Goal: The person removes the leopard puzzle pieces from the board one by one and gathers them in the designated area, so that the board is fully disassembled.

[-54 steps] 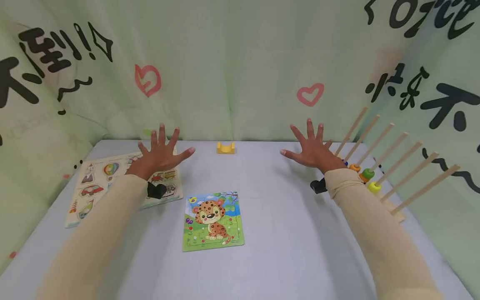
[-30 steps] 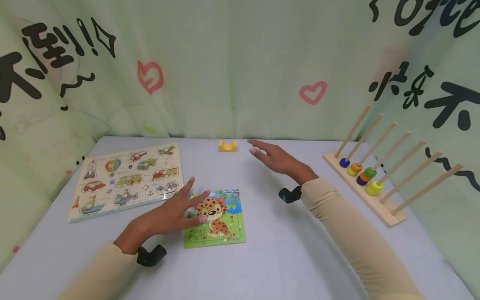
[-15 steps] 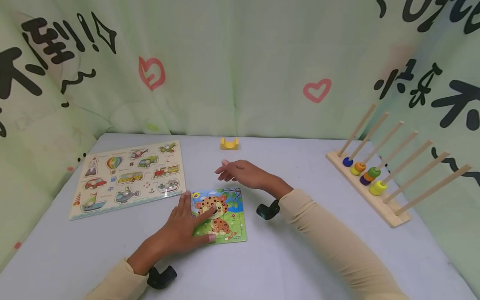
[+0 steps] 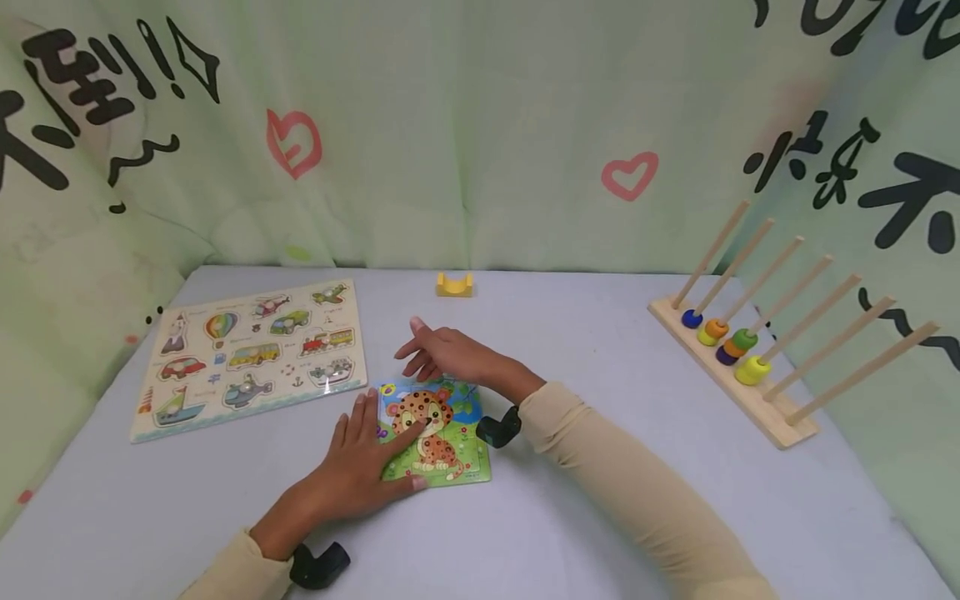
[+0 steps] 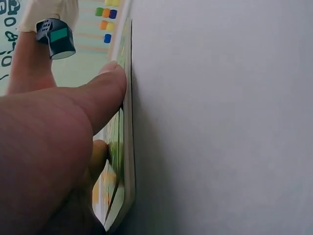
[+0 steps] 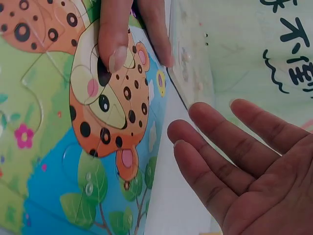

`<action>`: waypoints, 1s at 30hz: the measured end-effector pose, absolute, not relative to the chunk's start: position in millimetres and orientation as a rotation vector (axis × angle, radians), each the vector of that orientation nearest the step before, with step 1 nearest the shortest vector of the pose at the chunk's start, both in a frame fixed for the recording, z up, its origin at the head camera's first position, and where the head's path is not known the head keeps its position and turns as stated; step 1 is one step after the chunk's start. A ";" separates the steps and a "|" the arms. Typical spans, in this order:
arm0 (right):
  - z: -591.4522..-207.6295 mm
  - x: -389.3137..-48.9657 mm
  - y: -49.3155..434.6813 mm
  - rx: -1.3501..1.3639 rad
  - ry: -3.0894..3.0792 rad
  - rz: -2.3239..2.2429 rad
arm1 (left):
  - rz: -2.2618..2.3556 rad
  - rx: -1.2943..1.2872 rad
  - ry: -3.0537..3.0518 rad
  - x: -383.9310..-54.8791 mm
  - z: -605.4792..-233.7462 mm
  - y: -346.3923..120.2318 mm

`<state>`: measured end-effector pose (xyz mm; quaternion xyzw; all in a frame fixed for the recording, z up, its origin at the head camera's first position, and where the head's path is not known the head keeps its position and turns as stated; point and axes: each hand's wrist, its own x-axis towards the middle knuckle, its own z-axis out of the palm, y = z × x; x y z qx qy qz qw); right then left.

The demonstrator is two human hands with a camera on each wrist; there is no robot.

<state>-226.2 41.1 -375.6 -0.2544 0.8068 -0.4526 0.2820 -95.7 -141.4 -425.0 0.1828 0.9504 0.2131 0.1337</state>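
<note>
A leopard jigsaw puzzle (image 4: pixel 468 454) in a flat square board lies on the white table. My left hand (image 4: pixel 354 473) rests along its left side, the index fingertip on the leopard's nose. In the left wrist view the left thumb (image 5: pixel 105 88) touches the board's near edge. My right hand (image 4: pixel 457 358) is at the board's far edge, its fingers loosely bent and holding nothing. The right wrist view has the right hand (image 6: pixel 254 171) beside the puzzle's printed top (image 6: pixel 44 166), apart from it.
A board of vehicle pictures (image 4: pixel 217 383) lies at the left. On the right stands a wooden peg rack (image 4: pixel 738 392) with coloured beads on some pegs. A small yellow bracket-shaped piece (image 4: pixel 454 286) sits near the back edge, before a printed curtain (image 4: pixel 465 150).
From spread out at the back, both hands have come to the puzzle. The left hand settled onto its left side; the right hand swung left and nearer to its far edge.
</note>
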 end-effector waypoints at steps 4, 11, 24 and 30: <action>-378.4 -226.3 30.8 -0.695 2.148 -1.207 | 0.618 0.525 2.754 -96.0 -423.1 -143.0; -379.5 -225.0 20.8 -0.674 2.202 -1.108 | 0.628 0.536 2.757 -97.7 -427.2 -142.4; -382.6 -226.1 12.7 -0.665 2.246 -1.080 | 0.597 0.525 2.768 -96.9 -427.8 -143.2; -386.3 -228.3 12.0 -0.728 2.301 -0.968 | 0.603 0.523 2.763 -97.0 -428.1 -141.7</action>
